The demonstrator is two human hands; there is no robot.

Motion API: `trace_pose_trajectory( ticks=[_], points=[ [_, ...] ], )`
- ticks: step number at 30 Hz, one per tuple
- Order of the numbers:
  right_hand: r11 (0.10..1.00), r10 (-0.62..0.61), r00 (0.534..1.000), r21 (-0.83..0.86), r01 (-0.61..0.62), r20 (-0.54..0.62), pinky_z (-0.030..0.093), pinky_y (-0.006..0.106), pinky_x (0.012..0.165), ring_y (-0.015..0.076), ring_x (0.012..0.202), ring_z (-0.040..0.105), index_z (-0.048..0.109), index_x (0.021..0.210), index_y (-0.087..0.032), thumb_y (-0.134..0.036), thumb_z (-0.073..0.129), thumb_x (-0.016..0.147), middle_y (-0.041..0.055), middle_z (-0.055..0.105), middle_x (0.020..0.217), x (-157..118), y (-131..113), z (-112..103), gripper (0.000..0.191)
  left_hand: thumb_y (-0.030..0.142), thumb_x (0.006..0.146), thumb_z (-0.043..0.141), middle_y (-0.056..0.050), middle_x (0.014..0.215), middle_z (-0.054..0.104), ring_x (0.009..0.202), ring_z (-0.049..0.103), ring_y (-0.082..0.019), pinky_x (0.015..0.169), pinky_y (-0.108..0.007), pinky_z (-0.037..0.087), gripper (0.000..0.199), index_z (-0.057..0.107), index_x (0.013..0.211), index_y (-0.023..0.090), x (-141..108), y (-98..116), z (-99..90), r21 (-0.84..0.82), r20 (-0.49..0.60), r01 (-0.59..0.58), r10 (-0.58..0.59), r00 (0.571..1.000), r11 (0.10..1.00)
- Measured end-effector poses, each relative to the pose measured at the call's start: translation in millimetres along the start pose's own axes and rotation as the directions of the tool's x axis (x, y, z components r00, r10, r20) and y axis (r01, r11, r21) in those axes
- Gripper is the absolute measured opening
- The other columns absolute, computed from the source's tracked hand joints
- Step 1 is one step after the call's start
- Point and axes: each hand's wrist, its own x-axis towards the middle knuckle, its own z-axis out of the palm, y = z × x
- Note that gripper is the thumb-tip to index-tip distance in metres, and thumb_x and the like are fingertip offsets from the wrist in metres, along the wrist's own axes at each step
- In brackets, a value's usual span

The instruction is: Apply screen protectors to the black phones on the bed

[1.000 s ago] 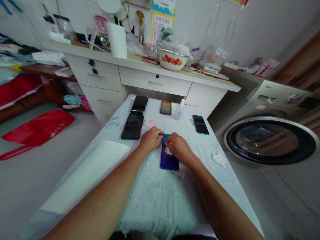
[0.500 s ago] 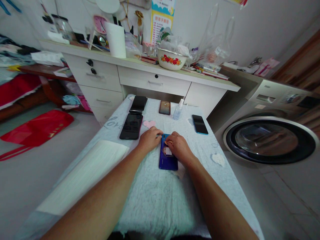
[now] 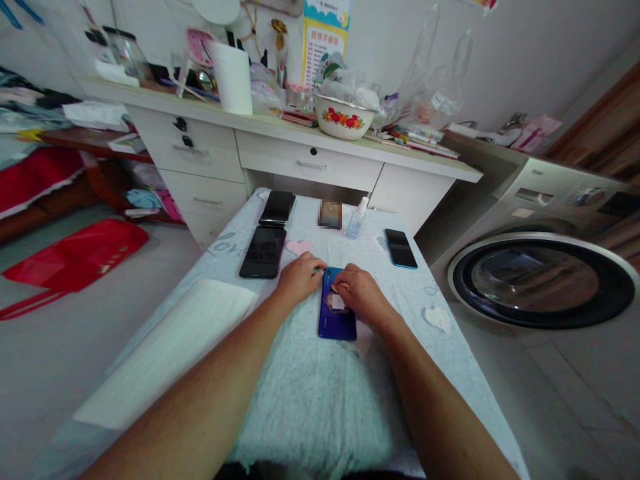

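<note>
A blue-purple phone (image 3: 336,327) lies face down on the cloth-covered table (image 3: 310,393), its camera end away from me. A sticker with a pale square (image 3: 339,303) sits on its back. My left hand (image 3: 302,275), fingers bent together, grips the phone's upper left edge. My right hand (image 3: 363,291) rests over the right side of the phone, its fingertips pinched just above the sticker. What is between those fingertips, if anything, is too small to tell.
Two dark phones (image 3: 263,252) (image 3: 277,208) lie at the left. Further back are a pixelated small rectangular thing (image 3: 330,215) and a clear spray bottle (image 3: 356,220). Another phone (image 3: 401,249) lies at the right. A pale folded cloth or paper (image 3: 170,353) is beside my left forearm. A washing machine (image 3: 540,193) stands right.
My right hand has shifted very slightly over the back of the phone. My left hand and the phone stay nearly in place.
</note>
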Motion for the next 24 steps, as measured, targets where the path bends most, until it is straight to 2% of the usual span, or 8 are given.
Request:
trace_pose_trajectory(
  ticks=[9,20,24],
  points=[
    [0.988,-0.137,0.989,0.075,0.132,0.057,0.038,0.022,0.07,0.0123,0.074,0.053,0.065,0.071,-0.016,-0.004,0.055,0.079,0.0015,0.058,0.076,-4,0,-9,0.017,0.021,0.082,0.05,-0.004,0.098,0.064,0.093,0.061,-0.017,0.082,-0.027,0.047,0.025,0.07,0.098,0.022,0,-1,0.8,0.008,-0.004,0.005,-0.005,1.0,1.0],
    [0.975,-0.149,0.976,0.187,0.118,0.161,0.041,0.023,0.073,0.0118,0.076,0.058,0.069,0.074,-0.018,-0.004,0.058,0.075,-0.0002,0.065,0.079,-7,1,-17,0.018,0.022,0.082,0.051,-0.004,0.099,0.064,0.095,0.061,-0.018,0.085,-0.028,0.047,0.025,0.07,0.099,0.021,0,0,0.1,0.003,0.0,0.008,-0.008,1.0,1.0],
    [0.981,-0.118,0.982,0.172,0.091,0.149,0.041,0.023,0.073,0.0117,0.076,0.058,0.07,0.076,-0.018,-0.003,0.057,0.075,0.0003,0.065,0.081,-7,1,-17,0.02,0.022,0.083,0.051,-0.004,0.099,0.064,0.095,0.061,-0.017,0.085,-0.028,0.047,0.025,0.07,0.099,0.022,1,-1,0.2,0.002,-0.002,0.007,-0.007,1.0,1.0]
  ],
)
